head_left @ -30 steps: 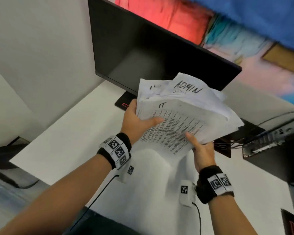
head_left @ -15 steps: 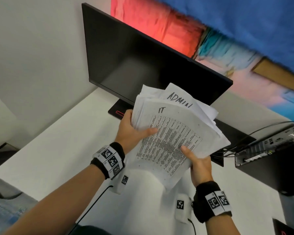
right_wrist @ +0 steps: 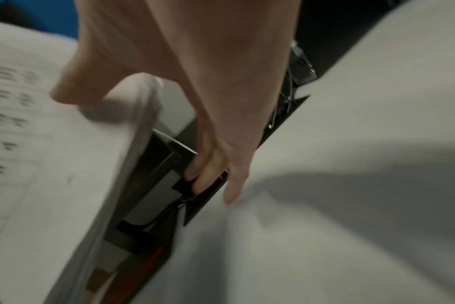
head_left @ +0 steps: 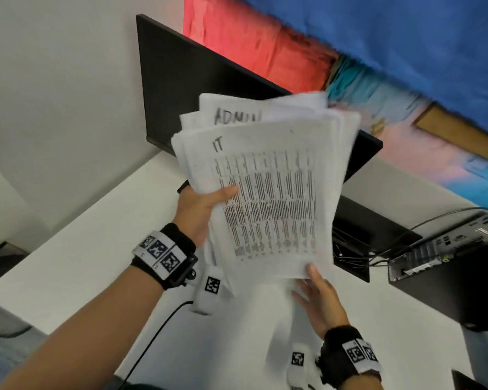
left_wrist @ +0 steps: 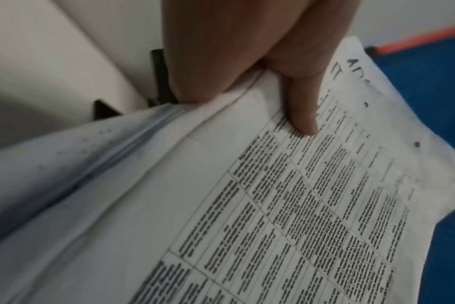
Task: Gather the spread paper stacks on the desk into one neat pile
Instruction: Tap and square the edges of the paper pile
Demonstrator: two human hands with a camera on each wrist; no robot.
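A thick, uneven stack of printed sheets point(head_left: 265, 192) is held up in the air above the white desk point(head_left: 82, 263). Its front sheet is marked "IT", and a sheet behind it reads "ADMIN". My left hand point(head_left: 209, 204) grips the stack's left edge, thumb point(left_wrist: 301, 115) on the front sheet and fingers hidden behind. My right hand point(head_left: 313, 288) is just below the stack's lower right corner with its fingers straight. Its thumb point(right_wrist: 73, 88) touches that corner of the stack point(right_wrist: 52, 164). The edges of the sheets point(left_wrist: 273, 205) are fanned and not aligned.
A black monitor point(head_left: 181, 94) stands at the back of the desk behind the stack. A dark cable opening point(head_left: 358, 240) and a small computer box point(head_left: 445, 251) with wires lie to the right. A colourful cloth hangs on the wall behind.
The stack has been lifted higher and turned more upright. My right hand has let go of the lower edge, dropped below it and straightened its fingers. The left hand keeps its grip.
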